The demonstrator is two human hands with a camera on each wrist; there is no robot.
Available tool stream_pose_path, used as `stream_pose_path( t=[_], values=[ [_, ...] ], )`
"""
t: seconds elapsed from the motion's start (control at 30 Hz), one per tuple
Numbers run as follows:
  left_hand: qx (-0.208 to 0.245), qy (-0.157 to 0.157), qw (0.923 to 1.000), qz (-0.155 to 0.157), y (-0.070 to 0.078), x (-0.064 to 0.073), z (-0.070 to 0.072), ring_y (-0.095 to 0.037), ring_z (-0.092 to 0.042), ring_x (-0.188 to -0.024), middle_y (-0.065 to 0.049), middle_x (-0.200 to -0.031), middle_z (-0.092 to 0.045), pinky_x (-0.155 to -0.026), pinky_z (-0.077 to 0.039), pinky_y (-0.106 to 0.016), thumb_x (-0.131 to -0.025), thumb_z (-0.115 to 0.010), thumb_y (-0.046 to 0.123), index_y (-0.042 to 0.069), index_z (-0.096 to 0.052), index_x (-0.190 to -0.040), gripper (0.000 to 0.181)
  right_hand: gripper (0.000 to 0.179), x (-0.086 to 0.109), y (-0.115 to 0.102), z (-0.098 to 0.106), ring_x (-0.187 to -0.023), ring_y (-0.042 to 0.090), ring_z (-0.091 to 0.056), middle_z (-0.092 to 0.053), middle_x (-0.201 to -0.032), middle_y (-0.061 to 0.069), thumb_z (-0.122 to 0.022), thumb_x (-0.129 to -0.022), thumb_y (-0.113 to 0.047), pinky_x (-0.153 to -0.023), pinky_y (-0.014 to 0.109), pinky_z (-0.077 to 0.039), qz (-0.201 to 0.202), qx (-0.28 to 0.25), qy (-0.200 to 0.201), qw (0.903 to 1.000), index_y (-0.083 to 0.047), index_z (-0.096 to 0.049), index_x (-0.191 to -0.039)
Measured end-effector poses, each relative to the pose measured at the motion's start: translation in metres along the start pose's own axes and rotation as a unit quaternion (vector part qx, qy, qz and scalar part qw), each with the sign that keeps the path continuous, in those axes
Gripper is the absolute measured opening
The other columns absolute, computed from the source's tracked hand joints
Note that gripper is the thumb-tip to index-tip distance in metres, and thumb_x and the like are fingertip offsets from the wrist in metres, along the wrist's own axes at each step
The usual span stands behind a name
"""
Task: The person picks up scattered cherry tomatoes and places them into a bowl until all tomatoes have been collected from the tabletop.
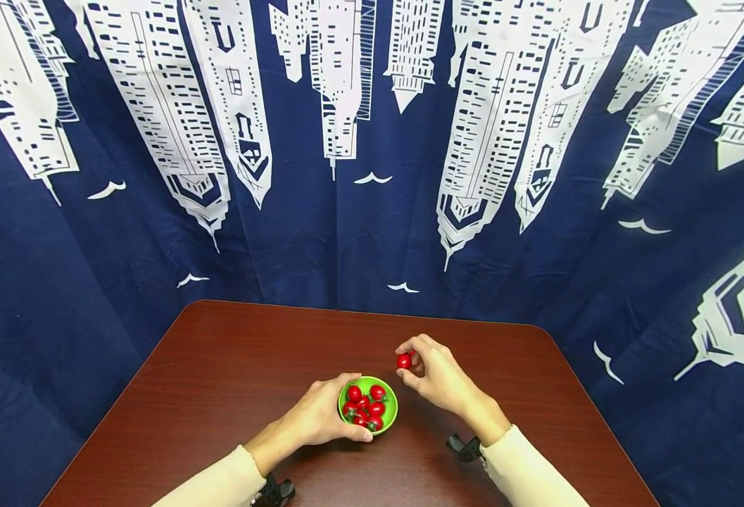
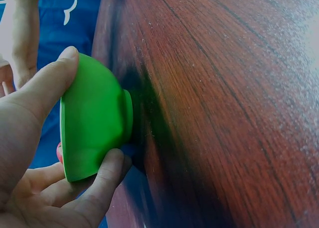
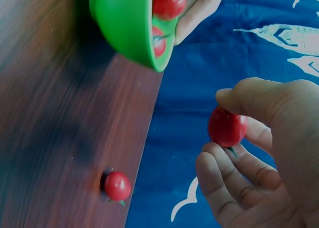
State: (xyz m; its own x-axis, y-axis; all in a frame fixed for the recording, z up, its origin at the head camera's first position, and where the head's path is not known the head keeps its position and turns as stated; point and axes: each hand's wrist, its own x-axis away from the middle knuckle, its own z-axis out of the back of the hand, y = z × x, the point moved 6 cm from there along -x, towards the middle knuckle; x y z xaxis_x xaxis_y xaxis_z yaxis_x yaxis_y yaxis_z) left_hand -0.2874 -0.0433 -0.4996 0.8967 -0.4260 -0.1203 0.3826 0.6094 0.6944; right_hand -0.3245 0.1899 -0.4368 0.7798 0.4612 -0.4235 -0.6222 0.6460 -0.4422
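Observation:
My left hand (image 1: 329, 415) grips a small green bowl (image 2: 94, 123) by its side, the thumb and fingers spread around it. Several red cherry tomatoes (image 1: 376, 408) with green stems lie inside the bowl. The bowl's base is close over the wooden tabletop in the left wrist view. To the right of the bowl, my right hand (image 1: 441, 377) pinches one cherry tomato (image 3: 228, 127) between thumb and fingertips, its stem pointing down toward the fingers. Another cherry tomato (image 3: 117, 185) lies on the table below that hand, mostly hidden behind the fingers in the head view.
The dark reddish-brown table (image 1: 232, 359) has rounded far corners. Behind it hangs a navy cloth (image 1: 302, 239) printed with white upside-down buildings and birds. A black wrist device (image 1: 464, 448) sits under the right forearm, with a similar one (image 1: 274, 489) under the left.

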Motion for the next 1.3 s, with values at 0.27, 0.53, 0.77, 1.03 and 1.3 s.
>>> stream_pose_path(
  t=[0.27, 0.53, 0.77, 1.03, 1.3],
  values=[
    [-0.001, 0.005, 1.0, -0.007, 0.001, 0.001, 0.001, -0.026, -0.079, -0.121, -0.004, -0.131, -0.084, -0.106, -0.066, -0.048, -0.074, -0.111, 0.049, 0.01, -0.066, -0.16, 0.104, 0.033, 0.0, -0.018, -0.005, -0.091, 0.023, -0.074, -0.074, -0.108, 0.003, -0.095, -0.094, -0.004, -0.08, 0.032, -0.069, 0.032, -0.009, -0.005, 0.9994, -0.009, -0.078, -0.122],
    [0.003, -0.001, 1.0, -0.001, 0.0, 0.002, 0.001, -0.029, -0.076, -0.124, -0.004, -0.134, -0.084, -0.108, -0.066, -0.052, -0.075, -0.11, 0.049, 0.009, -0.065, -0.16, 0.104, 0.033, 0.001, -0.029, -0.012, -0.09, 0.017, -0.074, -0.076, -0.112, 0.004, -0.093, -0.095, -0.002, -0.08, 0.026, -0.067, 0.059, -0.012, -0.014, 0.9981, -0.007, -0.077, -0.124],
    [0.004, -0.007, 1.0, 0.004, 0.0, 0.001, 0.0, -0.031, -0.073, -0.127, -0.005, -0.136, -0.083, -0.108, -0.067, -0.057, -0.077, -0.11, 0.048, 0.009, -0.064, -0.162, 0.105, 0.033, -0.002, -0.038, -0.019, -0.092, 0.017, -0.074, -0.076, -0.115, 0.003, -0.093, -0.096, -0.005, -0.084, 0.027, -0.067, 0.064, -0.017, -0.031, 0.9973, -0.007, -0.077, -0.125],
    [0.003, -0.006, 1.0, -0.002, 0.0, 0.0, 0.001, -0.028, -0.076, -0.122, -0.005, -0.136, -0.084, -0.103, -0.068, -0.05, -0.077, -0.11, 0.048, 0.011, -0.064, -0.161, 0.103, 0.034, -0.005, -0.043, -0.029, -0.095, 0.022, -0.077, -0.077, -0.119, 0.003, -0.092, -0.097, -0.006, -0.086, 0.036, -0.069, 0.06, -0.022, -0.048, 0.9968, -0.011, -0.077, -0.126],
    [0.006, -0.007, 0.9999, -0.007, 0.0, 0.0, 0.002, -0.024, -0.079, -0.117, -0.004, -0.133, -0.084, -0.1, -0.068, -0.044, -0.077, -0.11, 0.047, 0.011, -0.065, -0.161, 0.102, 0.033, -0.009, -0.047, -0.035, -0.096, 0.027, -0.079, -0.077, -0.121, 0.007, -0.091, -0.097, -0.003, -0.084, 0.033, -0.071, 0.059, -0.033, -0.065, 0.9956, -0.004, -0.077, -0.127]
  ],
)
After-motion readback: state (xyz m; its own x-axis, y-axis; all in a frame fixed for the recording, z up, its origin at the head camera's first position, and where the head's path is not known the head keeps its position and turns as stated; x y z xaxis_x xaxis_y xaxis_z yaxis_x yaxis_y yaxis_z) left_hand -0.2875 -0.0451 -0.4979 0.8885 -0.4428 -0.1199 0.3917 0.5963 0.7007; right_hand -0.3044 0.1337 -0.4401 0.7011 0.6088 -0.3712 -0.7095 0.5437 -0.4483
